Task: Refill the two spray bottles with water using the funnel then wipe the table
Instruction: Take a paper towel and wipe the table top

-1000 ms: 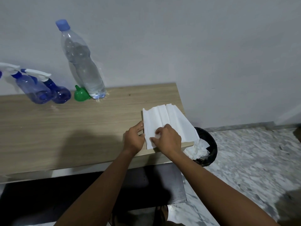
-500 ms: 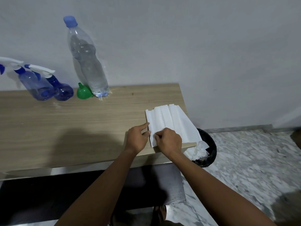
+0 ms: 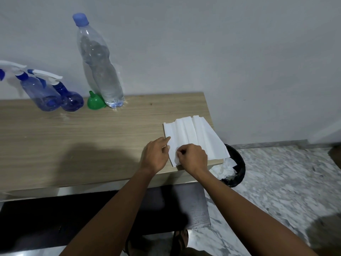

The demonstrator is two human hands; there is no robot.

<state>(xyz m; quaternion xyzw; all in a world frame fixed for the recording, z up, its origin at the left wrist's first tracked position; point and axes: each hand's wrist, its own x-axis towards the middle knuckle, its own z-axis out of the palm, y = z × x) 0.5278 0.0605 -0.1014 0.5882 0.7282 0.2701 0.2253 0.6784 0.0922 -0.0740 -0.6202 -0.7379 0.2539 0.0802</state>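
I see my right hand pinching the near-left corner of the folded paper towels, which lie at the table's 4 o'clock corner. My left hand rests straight fingers on their left edge. The pale spray bottle and the dark spray bottle stand touching at 10 o'clock. The green funnel sits just beside the water bottle near 12.

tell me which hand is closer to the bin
Right. The right hand pinches the paper just left of the bin; the left hand touches the paper's left edge, farther from it.
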